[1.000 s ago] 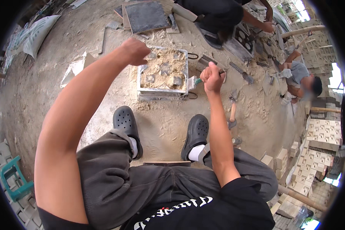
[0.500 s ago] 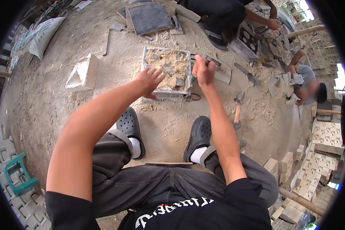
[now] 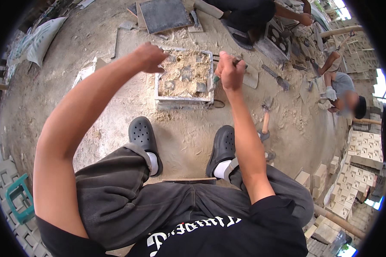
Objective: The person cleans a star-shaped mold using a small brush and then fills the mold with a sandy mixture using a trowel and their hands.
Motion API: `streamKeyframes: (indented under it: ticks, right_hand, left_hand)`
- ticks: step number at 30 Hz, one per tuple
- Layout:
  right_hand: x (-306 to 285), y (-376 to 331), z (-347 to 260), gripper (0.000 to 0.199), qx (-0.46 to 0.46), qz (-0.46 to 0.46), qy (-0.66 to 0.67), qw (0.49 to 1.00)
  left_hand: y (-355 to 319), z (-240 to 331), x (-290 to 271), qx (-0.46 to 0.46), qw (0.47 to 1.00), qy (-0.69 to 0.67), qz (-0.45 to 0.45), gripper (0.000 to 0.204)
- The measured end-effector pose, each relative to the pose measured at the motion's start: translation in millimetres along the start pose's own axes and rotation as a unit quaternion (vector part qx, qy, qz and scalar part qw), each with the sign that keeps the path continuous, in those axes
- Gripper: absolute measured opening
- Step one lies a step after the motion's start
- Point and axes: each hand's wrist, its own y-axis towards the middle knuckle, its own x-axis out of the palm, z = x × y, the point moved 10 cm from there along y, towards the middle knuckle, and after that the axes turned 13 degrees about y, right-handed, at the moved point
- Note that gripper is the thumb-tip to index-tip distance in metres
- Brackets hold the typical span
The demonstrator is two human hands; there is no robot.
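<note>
A square mold box (image 3: 182, 103) with pale rims sits on the ground before my feet. It is packed with damp sandy mix (image 3: 178, 77), with several grey square pieces showing in the surface. My left hand (image 3: 150, 58) hovers at the box's far left corner, thumb apart from the fingers, with nothing seen in it. At the right rim, my right hand (image 3: 231, 73) is closed round a hand tool (image 3: 216, 79) with a greenish part and a short blade-like end pointing to the box. Its exact kind is mostly hidden by the fingers.
A white hollow block (image 3: 89, 68) is partly behind my left forearm. Dark square boards (image 3: 165, 17) lie beyond the box. A trowel (image 3: 281, 81) and a wooden-handled tool (image 3: 266, 120) lie to the right. Two people work nearby; cast blocks (image 3: 351, 188) are stacked at right.
My left hand has moved from over the box's left side to its far left corner, uncovering the mix. My right hand stays at the right rim, still gripping the tool.
</note>
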Motion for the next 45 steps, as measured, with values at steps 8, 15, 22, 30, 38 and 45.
streamKeyframes:
  ticks: [8,15,22,30,38,45]
  right_hand:
    - [-21.3,-0.5,21.1,0.047,-0.044,0.007,-0.124,0.991]
    - [-44.5,-8.4,32.1,0.049,-0.042,0.050,-0.082,0.994]
    - [0.1,-14.8,-1.9,0.046,-0.063,0.014,-0.058,0.996]
    - [-22.2,-10.9,1.9,0.047,-0.041,0.064,0.004,0.997]
    - [-15.3,-5.2,-8.1,0.047,-0.036,0.077,0.019,0.996]
    - [-50.5,-18.6,22.1,0.048,-0.063,0.108,0.006,0.992]
  left_hand:
    - [-0.9,-62.1,-4.1,-0.058,0.998,-0.018,0.000,0.059]
    - [8.6,-78.1,-17.7,-0.064,0.998,-0.019,0.019,0.056]
    - [9.3,-71.2,17.0,-0.065,0.995,-0.057,0.048,0.049]
    - [7.7,-73.8,13.2,-0.062,0.995,-0.062,0.048,0.034]
    - [11.4,-86.4,25.3,-0.073,0.994,-0.069,0.040,0.032]
    - [11.7,-67.5,23.1,-0.043,0.996,-0.062,0.050,0.035]
